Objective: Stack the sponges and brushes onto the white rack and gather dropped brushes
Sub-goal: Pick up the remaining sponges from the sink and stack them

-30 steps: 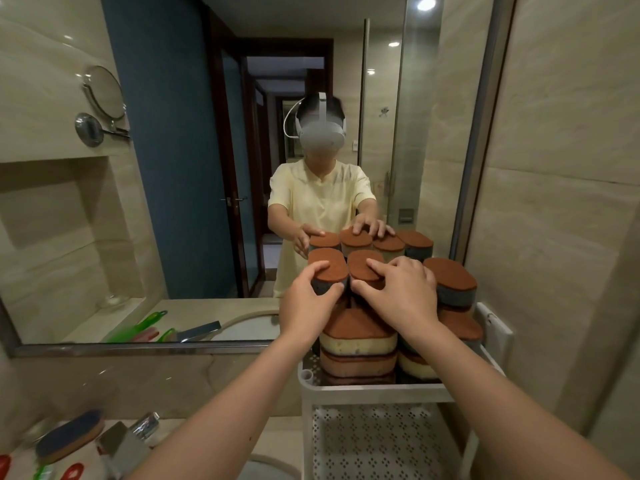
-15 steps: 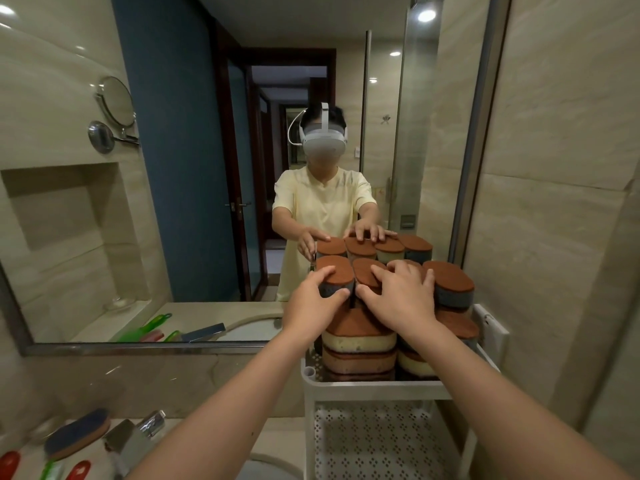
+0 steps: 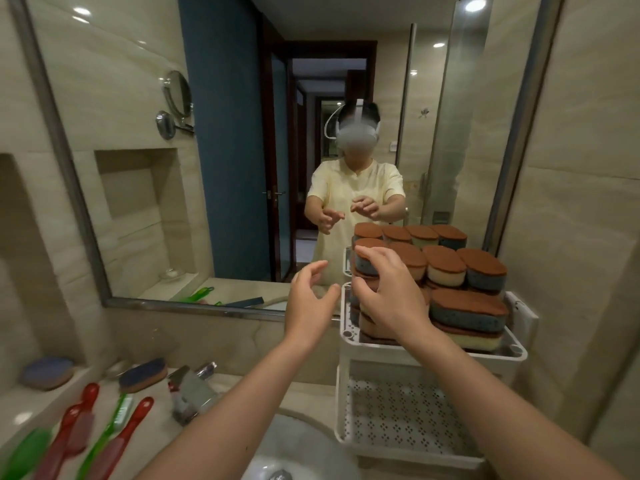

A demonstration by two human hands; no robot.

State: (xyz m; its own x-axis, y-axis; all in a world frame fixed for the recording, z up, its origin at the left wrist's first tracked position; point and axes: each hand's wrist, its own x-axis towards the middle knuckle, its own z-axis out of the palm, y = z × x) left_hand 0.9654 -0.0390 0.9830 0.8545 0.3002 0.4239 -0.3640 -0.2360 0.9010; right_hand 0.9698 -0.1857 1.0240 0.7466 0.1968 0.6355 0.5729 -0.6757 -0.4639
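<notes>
**Both hands free by the loaded rack**

At far left, red and green brushes (image 3: 121, 441) lie on the counter (image 3: 242, 382). A loose sponge (image 3: 142, 375) sits behind them, beside the faucet (image 3: 194, 393). The left hand (image 3: 310, 306) hangs in the air just left of the rack (image 3: 433, 353), fingers loosely curled and grasping nothing. The right hand (image 3: 391, 296) is held in front of the stack's left end with fingers spread and empty. Whether it touches the stack I cannot tell. The stacked sponges (image 3: 467, 306) fill the rack's top shelf, brown sides up.
</notes>
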